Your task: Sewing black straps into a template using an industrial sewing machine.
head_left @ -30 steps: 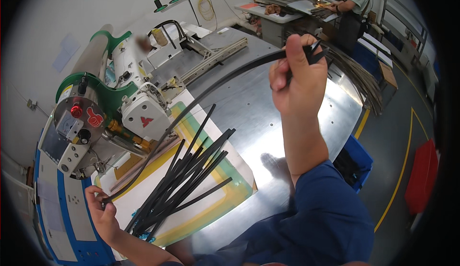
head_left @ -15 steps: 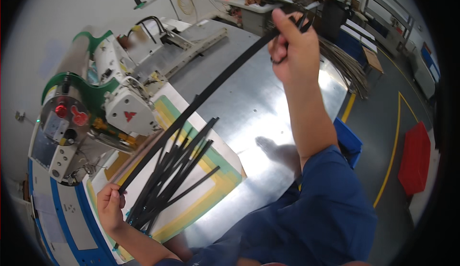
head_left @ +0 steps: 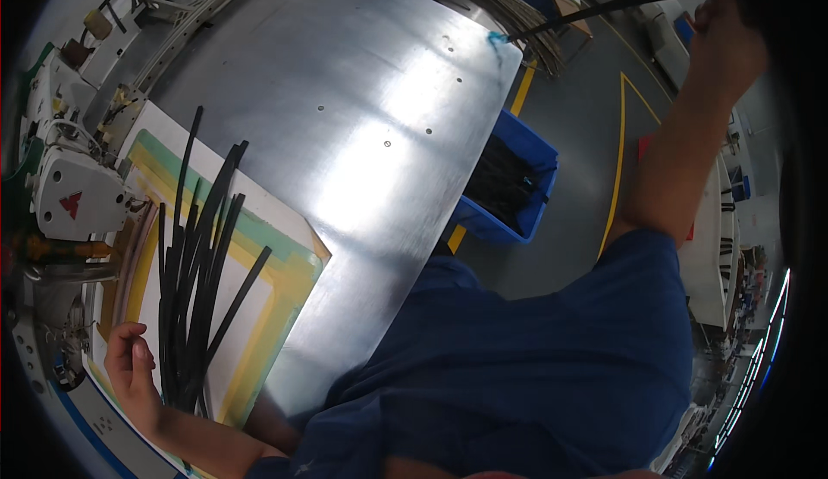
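Observation:
My right hand (head_left: 726, 41) is raised at the upper right, closed on a long black strip (head_left: 630, 5), which arches leftward to a light-blue end (head_left: 498, 38) over the far right corner of the metal table (head_left: 379, 65). My left hand (head_left: 132, 367) is at the lower left, fingers loosely bent and apart, holding nothing I can see. Beside it, several black strips (head_left: 198, 272) lie in a loose bundle on a white board edged with yellow and green tape (head_left: 289, 289), next to the white sewing machine (head_left: 73, 186).
A blue crate (head_left: 539, 194) of dark material stands on the grey floor by the table's right edge, near yellow floor lines (head_left: 617, 186). A bundle of brownish strips (head_left: 543, 52) is beyond the table. A blue-and-white unit (head_left: 86, 427) is at the lower left.
The view has swung down and rightward. My right hand has moved out to the right with the strip, whose other end has left my left hand. My left fingers have loosened.

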Available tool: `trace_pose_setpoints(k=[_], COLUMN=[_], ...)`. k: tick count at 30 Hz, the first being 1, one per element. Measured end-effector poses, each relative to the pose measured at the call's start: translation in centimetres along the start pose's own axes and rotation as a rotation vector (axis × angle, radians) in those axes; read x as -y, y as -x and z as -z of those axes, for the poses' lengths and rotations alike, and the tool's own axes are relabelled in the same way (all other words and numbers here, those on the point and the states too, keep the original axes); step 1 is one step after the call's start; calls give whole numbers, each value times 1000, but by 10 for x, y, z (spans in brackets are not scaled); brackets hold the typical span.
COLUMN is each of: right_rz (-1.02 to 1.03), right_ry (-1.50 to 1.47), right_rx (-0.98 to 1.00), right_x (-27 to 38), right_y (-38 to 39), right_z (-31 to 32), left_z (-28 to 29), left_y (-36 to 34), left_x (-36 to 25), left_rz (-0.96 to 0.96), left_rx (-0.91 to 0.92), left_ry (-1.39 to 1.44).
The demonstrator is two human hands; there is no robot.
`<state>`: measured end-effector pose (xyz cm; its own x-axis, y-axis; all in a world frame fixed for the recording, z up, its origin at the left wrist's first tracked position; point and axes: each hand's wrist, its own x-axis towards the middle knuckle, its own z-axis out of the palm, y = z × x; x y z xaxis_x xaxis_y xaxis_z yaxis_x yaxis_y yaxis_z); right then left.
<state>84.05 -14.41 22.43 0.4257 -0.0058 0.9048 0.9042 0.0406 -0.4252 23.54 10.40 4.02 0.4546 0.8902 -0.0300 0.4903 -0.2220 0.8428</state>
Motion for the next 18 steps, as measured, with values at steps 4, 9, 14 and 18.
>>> trace_pose_setpoints(k=[4, 9, 14, 18], right_rz=[-92, -128, -589, -880], right_ry=[272, 755, 840, 685], right_rx=[-1, 34, 97, 21], right_x=[-93, -212, -304, -345], right_y=[4, 28, 94, 153], right_z=[54, 107, 139, 170], left_z=[1, -3, 18, 40], left_y=[4, 17, 43, 62], left_x=[2, 24, 63, 101], left_rz=[20, 16, 99, 189], left_rx=[-4, -80, -170, -305], left_ry=[-52, -307, -447, -678])
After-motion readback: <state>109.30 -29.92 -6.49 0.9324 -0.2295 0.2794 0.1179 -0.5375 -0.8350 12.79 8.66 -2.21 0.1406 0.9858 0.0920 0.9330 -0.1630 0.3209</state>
